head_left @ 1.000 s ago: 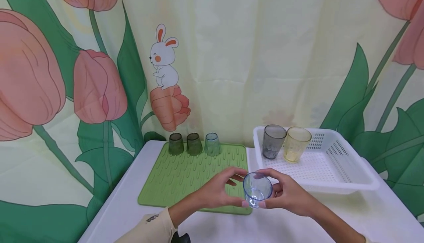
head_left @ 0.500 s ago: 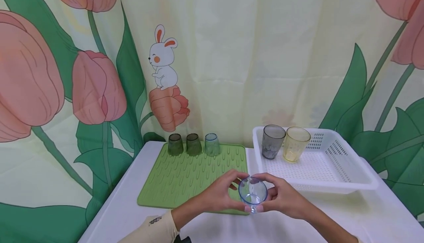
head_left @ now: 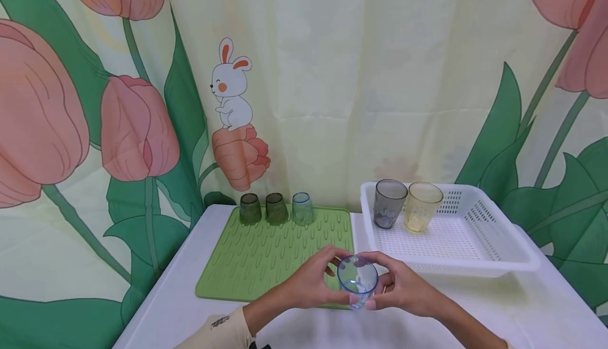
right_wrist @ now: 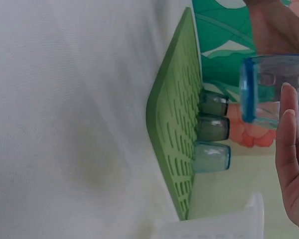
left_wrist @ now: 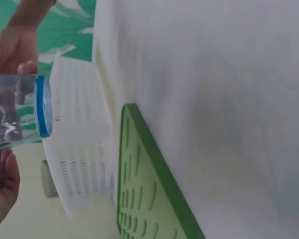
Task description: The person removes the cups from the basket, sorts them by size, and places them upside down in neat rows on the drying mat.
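1. Fingers of the person's left hand [head_left: 315, 281] and right hand [head_left: 404, 290] grasp a clear, blue-rimmed glass tumbler [head_left: 358, 275] from opposite sides, both thumbs on its near side.
2. The tumbler, wider end up, is held in the air above the worktop [head_left: 527, 307], well apart from the surface; from the head camera it appears over the near right corner of a green drying mat [head_left: 266, 264].
3. A cream sleeve [head_left: 216, 330] with a small dark mark covers the left forearm, short of the wrist.
4. The mat, patterned with raised oblong ridges, lies on the white worktop. Along its far edge three tumblers stand in a row, wider ends down: a dark tumbler [head_left: 250, 210] at left, a second dark one [head_left: 276, 210] beside it, and a pale blue tumbler [head_left: 303, 210] at right.
5. To the right of the mat sits a white perforated plastic basket [head_left: 515, 248]. At its left end, a grey tumbler [head_left: 389, 206] and a yellow tumbler [head_left: 421, 209] stand side by side, wider ends up; whether they touch cannot be told.
6. Behind the worktop hangs a pale curtain [head_left: 318, 74], printed with pink tulips [head_left: 140, 127] and a white rabbit [head_left: 233, 93] atop an orange carrot [head_left: 237, 153].
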Tool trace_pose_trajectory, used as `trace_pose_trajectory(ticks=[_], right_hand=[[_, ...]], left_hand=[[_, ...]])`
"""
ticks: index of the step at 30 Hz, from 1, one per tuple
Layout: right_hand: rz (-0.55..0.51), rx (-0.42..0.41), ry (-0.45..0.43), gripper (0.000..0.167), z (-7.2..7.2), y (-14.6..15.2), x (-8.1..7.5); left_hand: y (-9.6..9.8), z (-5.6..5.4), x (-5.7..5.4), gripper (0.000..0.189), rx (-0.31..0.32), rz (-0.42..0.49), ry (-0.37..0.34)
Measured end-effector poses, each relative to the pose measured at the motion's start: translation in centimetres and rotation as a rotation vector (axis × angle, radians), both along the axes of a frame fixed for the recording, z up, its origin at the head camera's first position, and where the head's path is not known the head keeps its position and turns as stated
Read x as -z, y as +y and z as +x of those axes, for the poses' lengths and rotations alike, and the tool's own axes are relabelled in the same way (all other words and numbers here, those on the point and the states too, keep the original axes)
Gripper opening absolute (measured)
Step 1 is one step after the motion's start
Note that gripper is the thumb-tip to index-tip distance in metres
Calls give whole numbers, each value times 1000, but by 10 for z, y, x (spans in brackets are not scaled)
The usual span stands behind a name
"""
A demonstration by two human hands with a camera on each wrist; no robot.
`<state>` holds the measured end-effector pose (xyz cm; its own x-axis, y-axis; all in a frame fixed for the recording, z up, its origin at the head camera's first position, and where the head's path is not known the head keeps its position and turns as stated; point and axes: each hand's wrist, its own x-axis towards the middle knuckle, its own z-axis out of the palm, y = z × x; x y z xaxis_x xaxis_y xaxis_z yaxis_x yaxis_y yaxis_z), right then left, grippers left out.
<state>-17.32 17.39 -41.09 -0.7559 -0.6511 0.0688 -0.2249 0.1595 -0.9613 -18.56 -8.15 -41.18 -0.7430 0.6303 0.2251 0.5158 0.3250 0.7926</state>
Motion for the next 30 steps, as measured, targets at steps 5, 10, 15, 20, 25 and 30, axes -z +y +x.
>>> trace_pose_trajectory(ticks=[5,10,15,20,25,30], right_hand=[[12,22,17,74,-3,-2,8],[-13,3,12,73,-5,-8,22],[-61,-16,-55,77,-5,-15,34],[-119,-44,-104,72,-5,-22,43],[-110,-24,-108,66,-5,-23,47],[-75,13,-95,64,-5,-20,45]], left_hand=[[-3,0,-6,70,-32,25,31],[-5,-1,-11,70,-53,45,26],[-4,0,-12,71,-53,52,11],[-4,2,-10,71,-48,60,0],[-6,3,-7,70,-44,72,-5],[-9,1,-7,70,-39,77,-32]])
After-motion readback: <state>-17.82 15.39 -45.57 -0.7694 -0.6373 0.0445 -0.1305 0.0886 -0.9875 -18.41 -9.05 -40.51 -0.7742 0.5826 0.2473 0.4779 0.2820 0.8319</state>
